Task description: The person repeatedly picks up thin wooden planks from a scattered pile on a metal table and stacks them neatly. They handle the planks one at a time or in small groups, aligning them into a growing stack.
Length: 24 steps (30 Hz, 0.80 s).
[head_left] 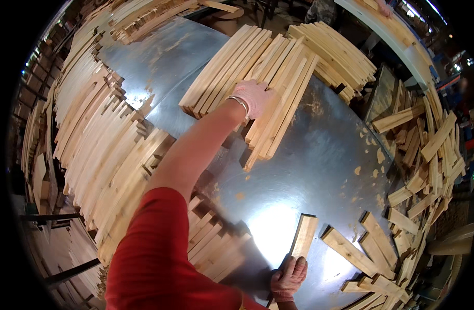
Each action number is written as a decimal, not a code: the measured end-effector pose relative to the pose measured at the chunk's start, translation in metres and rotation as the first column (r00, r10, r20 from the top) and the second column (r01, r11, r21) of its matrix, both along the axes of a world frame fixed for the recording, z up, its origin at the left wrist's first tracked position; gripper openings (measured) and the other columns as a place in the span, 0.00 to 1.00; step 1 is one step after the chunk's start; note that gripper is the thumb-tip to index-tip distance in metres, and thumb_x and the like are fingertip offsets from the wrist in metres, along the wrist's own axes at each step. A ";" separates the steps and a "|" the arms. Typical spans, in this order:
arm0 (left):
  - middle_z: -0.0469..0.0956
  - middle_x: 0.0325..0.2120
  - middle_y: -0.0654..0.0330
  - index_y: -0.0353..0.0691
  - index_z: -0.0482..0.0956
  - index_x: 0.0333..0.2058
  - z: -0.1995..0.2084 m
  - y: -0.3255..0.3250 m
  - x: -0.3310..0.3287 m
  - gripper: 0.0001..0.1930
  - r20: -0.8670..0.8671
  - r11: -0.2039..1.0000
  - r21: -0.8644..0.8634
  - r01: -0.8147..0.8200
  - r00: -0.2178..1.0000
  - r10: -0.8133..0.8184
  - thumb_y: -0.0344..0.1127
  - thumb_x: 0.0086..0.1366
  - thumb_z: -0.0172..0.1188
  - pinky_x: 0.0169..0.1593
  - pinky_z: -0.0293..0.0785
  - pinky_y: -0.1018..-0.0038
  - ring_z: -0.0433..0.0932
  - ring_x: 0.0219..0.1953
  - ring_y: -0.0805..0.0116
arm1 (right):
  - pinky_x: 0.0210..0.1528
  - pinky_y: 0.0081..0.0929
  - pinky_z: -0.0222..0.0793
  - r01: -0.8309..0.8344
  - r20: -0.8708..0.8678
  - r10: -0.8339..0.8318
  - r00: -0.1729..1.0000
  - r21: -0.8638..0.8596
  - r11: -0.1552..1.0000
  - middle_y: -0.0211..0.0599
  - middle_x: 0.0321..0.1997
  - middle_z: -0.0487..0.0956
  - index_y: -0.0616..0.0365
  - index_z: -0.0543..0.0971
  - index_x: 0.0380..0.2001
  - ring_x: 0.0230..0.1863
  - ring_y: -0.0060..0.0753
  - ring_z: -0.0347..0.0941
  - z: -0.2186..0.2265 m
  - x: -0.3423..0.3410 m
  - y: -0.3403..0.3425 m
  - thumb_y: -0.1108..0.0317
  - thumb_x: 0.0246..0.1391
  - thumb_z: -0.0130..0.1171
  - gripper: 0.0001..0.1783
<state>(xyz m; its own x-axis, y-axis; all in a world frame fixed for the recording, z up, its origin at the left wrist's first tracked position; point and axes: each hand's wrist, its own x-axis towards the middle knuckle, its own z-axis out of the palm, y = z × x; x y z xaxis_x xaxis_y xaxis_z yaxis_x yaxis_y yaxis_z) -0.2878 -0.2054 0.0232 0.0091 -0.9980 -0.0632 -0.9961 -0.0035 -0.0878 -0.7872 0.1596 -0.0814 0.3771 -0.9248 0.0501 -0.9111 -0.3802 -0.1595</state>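
My left hand (pixel 253 98), in a pale pink glove, reaches far forward onto a row of wooden strips (pixel 216 72) lying side by side on a metal table (pixel 319 170). Its fingers bend over the strips' tops; the palm hides exactly which ones it grips. Right of that hand, several strips stick out nearer to me than the others. At the near edge, my right hand (pixel 288 279) is closed around the lower part of a short wooden board (pixel 304 235), whose far end points away from me. Its glove looks darker in the shade.
Long stacks of strips (pixel 102 160) line the left side, with more strips (pixel 216 243) under my left arm. Loose offcuts (pixel 356 253) lie at the near right, beside a heaped pile (pixel 423 165). Another stack (pixel 335 51) stands at the back, near a pale bench (pixel 397 36).
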 end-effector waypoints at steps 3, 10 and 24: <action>0.82 0.60 0.53 0.46 0.76 0.66 -0.005 -0.005 0.002 0.27 0.041 1.000 -0.016 -0.023 0.999 0.024 0.30 0.67 0.63 0.54 0.84 0.55 0.86 0.56 0.50 | 0.71 0.69 0.61 -0.011 -0.020 0.010 1.000 -0.040 0.999 0.65 0.67 0.71 0.63 0.73 0.63 0.69 0.76 0.66 0.008 0.006 -0.002 0.66 0.45 0.59 0.38; 0.84 0.52 0.50 0.47 0.78 0.61 -0.018 -0.077 0.004 0.20 -0.115 0.950 0.011 -0.313 0.943 0.312 0.33 0.73 0.55 0.53 0.83 0.55 0.85 0.56 0.48 | 0.68 0.69 0.64 0.034 -0.012 -0.035 0.999 -0.044 0.998 0.64 0.64 0.72 0.62 0.75 0.61 0.67 0.76 0.67 0.005 0.007 -0.005 0.67 0.42 0.58 0.37; 0.80 0.59 0.53 0.47 0.78 0.62 -0.037 -0.111 0.011 0.22 0.194 0.980 -0.180 -0.083 0.974 0.118 0.33 0.70 0.60 0.61 0.77 0.57 0.79 0.62 0.52 | 0.60 0.66 0.72 0.029 0.092 -0.035 0.995 0.061 0.998 0.68 0.62 0.72 0.59 0.76 0.63 0.60 0.77 0.71 0.036 0.021 -0.020 0.68 0.52 0.56 0.32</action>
<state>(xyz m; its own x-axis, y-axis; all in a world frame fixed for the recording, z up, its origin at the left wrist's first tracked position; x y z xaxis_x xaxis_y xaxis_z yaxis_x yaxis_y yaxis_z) -0.2763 -0.3164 -0.0140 0.1051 -0.9872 0.1200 -0.9513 -0.1350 -0.2771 -0.7667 0.1395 -0.0456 0.3434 -0.9388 0.0277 -0.9028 -0.3381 -0.2657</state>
